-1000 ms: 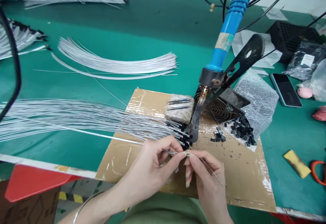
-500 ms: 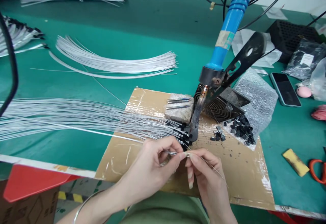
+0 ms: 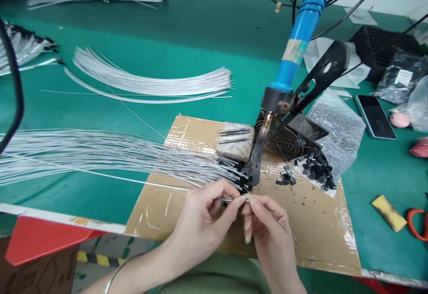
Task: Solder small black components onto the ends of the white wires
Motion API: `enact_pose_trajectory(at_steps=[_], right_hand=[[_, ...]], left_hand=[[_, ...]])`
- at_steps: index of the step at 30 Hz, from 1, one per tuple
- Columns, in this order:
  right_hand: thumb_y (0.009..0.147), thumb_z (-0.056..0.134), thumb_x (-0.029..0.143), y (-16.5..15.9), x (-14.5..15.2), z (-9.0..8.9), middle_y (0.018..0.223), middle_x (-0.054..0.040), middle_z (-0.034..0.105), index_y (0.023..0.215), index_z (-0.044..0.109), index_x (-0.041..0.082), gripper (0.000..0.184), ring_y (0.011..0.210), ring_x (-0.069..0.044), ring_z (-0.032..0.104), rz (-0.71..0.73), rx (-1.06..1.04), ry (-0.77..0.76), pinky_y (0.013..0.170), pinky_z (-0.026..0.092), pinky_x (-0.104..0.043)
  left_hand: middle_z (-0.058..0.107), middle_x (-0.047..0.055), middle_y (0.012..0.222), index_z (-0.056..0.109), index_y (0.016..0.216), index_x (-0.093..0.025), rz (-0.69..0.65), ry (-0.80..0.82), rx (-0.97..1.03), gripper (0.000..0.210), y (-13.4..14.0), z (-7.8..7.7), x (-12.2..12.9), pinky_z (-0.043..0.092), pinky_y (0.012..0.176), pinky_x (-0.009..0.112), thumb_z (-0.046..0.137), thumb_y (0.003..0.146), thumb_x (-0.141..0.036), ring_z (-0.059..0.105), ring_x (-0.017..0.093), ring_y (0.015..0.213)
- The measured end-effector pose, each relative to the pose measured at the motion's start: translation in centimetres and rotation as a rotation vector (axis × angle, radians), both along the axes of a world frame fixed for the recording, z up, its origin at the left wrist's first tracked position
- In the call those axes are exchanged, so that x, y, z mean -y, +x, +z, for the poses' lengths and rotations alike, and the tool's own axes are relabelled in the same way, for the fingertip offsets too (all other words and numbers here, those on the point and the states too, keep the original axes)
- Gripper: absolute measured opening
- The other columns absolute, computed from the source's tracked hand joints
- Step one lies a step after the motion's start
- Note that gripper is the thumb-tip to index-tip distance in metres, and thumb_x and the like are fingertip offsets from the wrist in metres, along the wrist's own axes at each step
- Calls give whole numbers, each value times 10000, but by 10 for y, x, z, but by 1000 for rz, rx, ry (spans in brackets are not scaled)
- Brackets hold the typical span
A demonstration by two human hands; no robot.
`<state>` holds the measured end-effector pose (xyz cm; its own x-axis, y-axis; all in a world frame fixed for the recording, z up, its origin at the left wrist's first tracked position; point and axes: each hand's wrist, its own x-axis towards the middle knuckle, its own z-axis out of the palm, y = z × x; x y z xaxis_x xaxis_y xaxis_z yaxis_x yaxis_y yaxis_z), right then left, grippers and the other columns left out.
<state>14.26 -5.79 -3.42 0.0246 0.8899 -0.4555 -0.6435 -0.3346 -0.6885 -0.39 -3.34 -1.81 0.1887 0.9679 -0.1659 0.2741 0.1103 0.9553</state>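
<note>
My left hand point(image 3: 203, 222) pinches the end of a white wire point(image 3: 167, 187) that trails off to the left. My right hand point(image 3: 272, 225) meets it fingertip to fingertip, its fingers closed on a thin metallic wire point(image 3: 287, 229) that sticks out past the palm. What sits between the fingertips is too small to make out. Just beyond them lies a wide bundle of white wires point(image 3: 133, 151) with black connectors point(image 3: 245, 184) on their ends. A blue-handled soldering iron point(image 3: 296, 53), held in a black metal stand point(image 3: 321, 75), points down close by.
Cardboard point(image 3: 321, 240) lies under my hands. A stone-like block point(image 3: 236, 149) carries metal tips. Small black pieces point(image 3: 319, 171) spill from a bubble bag point(image 3: 344, 129). Rightward are a phone point(image 3: 376, 115), a yellow sponge point(image 3: 388, 213) and orange-handled scissors point(image 3: 416, 222). More wires point(image 3: 150, 84) lie behind.
Both hands stay together at nearly the same spot, with the right hand shifted slightly left. The trailing white wire has shifted a little on the left.
</note>
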Motion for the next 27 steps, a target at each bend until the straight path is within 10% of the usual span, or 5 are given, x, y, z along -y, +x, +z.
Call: enact_pose_trajectory(at_steps=[27], right_hand=[[896, 900, 398, 4, 10, -17, 718, 8, 808, 915, 894, 261, 139, 513, -77, 704, 39, 112, 76, 539, 612, -143]], left_hand=[[744, 28, 655, 746, 802, -181, 15, 29, 53, 236, -2, -1, -2, 446, 488, 221, 700, 991, -312, 592, 124, 510]])
